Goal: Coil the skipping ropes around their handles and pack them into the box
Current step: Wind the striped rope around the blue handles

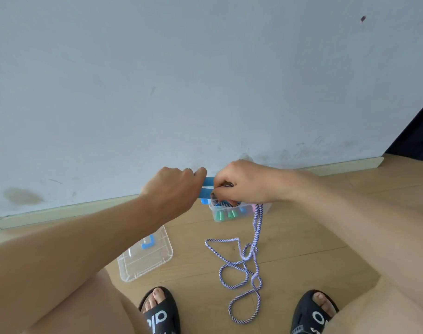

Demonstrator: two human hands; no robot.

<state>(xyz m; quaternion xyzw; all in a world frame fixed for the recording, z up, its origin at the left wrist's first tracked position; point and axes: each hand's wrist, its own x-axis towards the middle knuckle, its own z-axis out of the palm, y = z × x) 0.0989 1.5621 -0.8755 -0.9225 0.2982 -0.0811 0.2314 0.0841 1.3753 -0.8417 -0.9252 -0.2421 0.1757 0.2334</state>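
Note:
My left hand (pixel 175 189) grips the two blue handles (pixel 207 187) of a skipping rope, held side by side above the floor. My right hand (pixel 241 183) pinches the purple-and-white rope (pixel 247 266) against the handles, where a few turns are wound. The remaining rope hangs from my right hand and lies in loose loops on the wooden floor. Under my hands, by the wall, stands the clear plastic box (pixel 263 208) with green and blue handles visible inside.
The box's clear lid (pixel 145 261) with a blue handle lies on the floor to the left. My feet in black slides (pixel 161 312) stand at the bottom edge. A pale wall with a skirting board (pixel 61 210) runs behind the box.

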